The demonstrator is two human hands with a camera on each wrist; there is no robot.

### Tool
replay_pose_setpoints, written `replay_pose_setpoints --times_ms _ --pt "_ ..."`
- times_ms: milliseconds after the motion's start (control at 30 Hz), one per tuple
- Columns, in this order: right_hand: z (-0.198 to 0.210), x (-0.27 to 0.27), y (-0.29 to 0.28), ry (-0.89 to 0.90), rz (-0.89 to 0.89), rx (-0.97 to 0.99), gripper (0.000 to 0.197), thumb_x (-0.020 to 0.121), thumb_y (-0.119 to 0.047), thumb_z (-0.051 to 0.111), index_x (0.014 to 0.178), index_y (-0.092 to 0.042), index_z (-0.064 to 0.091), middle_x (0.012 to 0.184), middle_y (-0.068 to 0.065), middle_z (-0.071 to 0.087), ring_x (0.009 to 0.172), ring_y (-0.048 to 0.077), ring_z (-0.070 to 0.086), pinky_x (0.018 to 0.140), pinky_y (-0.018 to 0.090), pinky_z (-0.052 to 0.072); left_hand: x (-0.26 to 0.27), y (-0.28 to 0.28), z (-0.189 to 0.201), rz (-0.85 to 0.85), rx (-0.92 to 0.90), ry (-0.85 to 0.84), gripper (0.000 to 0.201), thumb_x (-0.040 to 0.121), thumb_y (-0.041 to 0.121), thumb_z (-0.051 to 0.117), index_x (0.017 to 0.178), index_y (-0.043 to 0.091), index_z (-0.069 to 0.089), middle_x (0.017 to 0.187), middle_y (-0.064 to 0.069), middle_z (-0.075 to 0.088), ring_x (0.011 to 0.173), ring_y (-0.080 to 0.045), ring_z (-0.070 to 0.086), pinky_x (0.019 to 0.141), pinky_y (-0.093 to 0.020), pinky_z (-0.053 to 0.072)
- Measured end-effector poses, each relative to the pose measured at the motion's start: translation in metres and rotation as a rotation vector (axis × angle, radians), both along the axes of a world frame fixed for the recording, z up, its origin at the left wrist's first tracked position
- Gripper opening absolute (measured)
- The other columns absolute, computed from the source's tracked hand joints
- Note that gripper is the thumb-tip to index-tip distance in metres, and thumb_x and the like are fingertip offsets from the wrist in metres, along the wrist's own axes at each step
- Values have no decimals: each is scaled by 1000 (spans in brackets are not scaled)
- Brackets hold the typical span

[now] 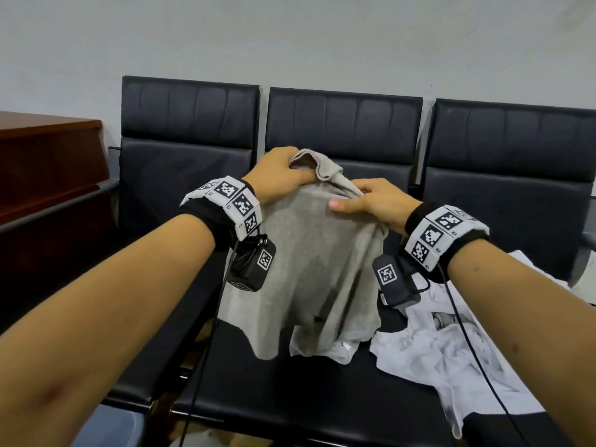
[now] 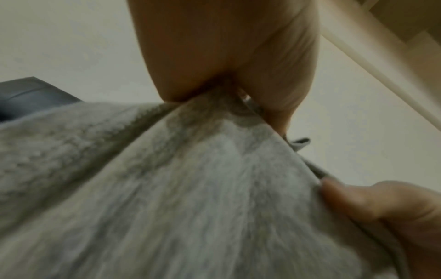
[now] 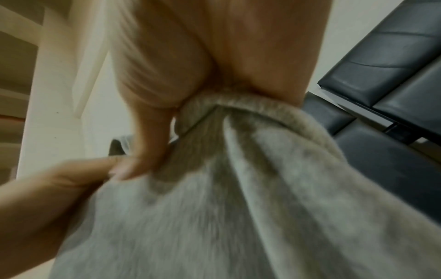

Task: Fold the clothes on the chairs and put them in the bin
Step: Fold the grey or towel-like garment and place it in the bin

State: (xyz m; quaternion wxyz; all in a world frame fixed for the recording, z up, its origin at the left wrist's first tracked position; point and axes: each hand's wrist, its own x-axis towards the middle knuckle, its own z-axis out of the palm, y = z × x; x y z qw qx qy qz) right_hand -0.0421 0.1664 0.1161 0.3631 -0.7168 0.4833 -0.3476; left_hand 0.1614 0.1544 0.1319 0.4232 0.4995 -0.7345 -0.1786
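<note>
A grey garment hangs in the air over the middle black chair, its lower edge brushing the seat. My left hand grips its top edge near the ribbed band. My right hand pinches the same top edge a little to the right, thumb out over the cloth. In the left wrist view the grey garment is bunched in my left hand. The right wrist view shows the grey garment bunched under my right hand. A crumpled white printed garment lies on the seat to the right.
Three black padded chairs stand in a row against a pale wall; the left chair and right chair have bare backs. A dark wooden cabinet stands at the far left. Wrist-camera cables dangle below both arms.
</note>
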Motion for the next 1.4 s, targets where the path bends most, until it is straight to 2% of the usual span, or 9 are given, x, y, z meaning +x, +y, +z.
replay_pose_setpoints --times_ms 100,300,433,633,833,1167,1233,1300,1400 --pt "5 7 9 -22 154 132 65 60 -46 78 117 -18 65 111 2 72 101 17 69 89 32 55 -8 3 2 -57 -21 31 30 93 25 60 67 16 48 66 5 47 65 -9 44 67 -29 36" --pt "2 9 -10 -222 -117 -146 17 86 -3 67 102 -3 72 102 11 72 94 20 66 92 35 53 -28 19 1 -156 194 266 32 76 25 81 83 17 51 77 4 56 69 -6 53 63 -18 45" --pt "10 -5 -12 -294 -197 -213 21 91 -3 58 107 -4 72 106 11 72 99 22 67 90 32 55 -3 19 -20 -161 444 -182 36 63 11 88 94 6 70 94 -10 74 81 -22 70 79 -40 59" --pt "6 -49 -23 -110 -716 -271 34 94 -18 45 119 -10 67 122 16 64 113 35 58 96 40 46 45 7 -50 227 400 -568 24 83 26 75 88 5 65 85 -10 61 82 -27 61 70 -32 45" --pt "-21 -72 -15 254 -832 -183 32 98 -19 41 110 -7 68 120 23 62 110 43 55 81 33 37 81 1 -43 413 287 -475 21 89 12 52 94 6 71 99 -18 69 87 -33 62 70 -33 46" --pt "-14 -73 -9 272 -849 102 54 101 -42 37 125 2 56 125 23 58 115 40 55 88 36 43 93 4 -42 586 275 -305 30 92 3 41 115 3 60 118 -22 61 111 -42 55 85 -38 43" --pt "-18 -71 -5 220 -726 185 49 104 -35 32 126 2 53 104 19 61 99 35 60 74 29 47 93 8 -46 596 288 -250 29 91 3 39 111 4 60 115 -23 62 107 -42 57 83 -38 45" --pt "-26 -66 0 98 -628 299 35 104 -33 31 109 -6 54 67 9 54 55 22 57 46 16 41 90 13 -47 583 305 -155 30 88 2 37 106 3 60 106 -25 65 98 -43 62 81 -42 54" --pt "-32 -58 11 34 -514 432 41 104 -41 28 93 -8 49 42 7 56 26 12 48 30 12 35 78 17 -42 541 327 -21 27 88 0 36 101 4 60 94 -23 66 83 -39 67 59 -38 60"
